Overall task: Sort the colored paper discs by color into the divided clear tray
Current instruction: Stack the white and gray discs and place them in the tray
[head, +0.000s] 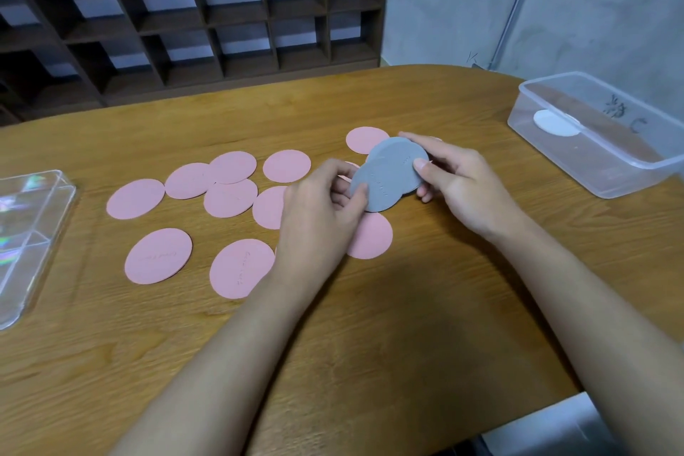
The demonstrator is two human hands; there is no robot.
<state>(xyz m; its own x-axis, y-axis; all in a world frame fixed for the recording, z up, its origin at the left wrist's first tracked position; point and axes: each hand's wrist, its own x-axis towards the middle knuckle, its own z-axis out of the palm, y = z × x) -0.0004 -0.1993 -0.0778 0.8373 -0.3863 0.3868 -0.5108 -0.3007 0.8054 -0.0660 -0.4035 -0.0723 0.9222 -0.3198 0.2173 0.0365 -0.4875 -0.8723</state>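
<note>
A small stack of grey paper discs (388, 174) is held above the table between both hands. My left hand (318, 211) pinches its left edge, and my right hand (459, 181) grips its right side with the thumb on top. Several pink discs (159, 255) lie spread over the wooden table (370, 344), some partly hidden under my hands. The divided clear tray (26, 233) sits at the left edge of the table, only partly in view.
A clear plastic box (596, 137) with a white disc (555, 122) inside stands at the far right of the table. A dark wooden shelf unit (222, 11) runs along the wall behind the table.
</note>
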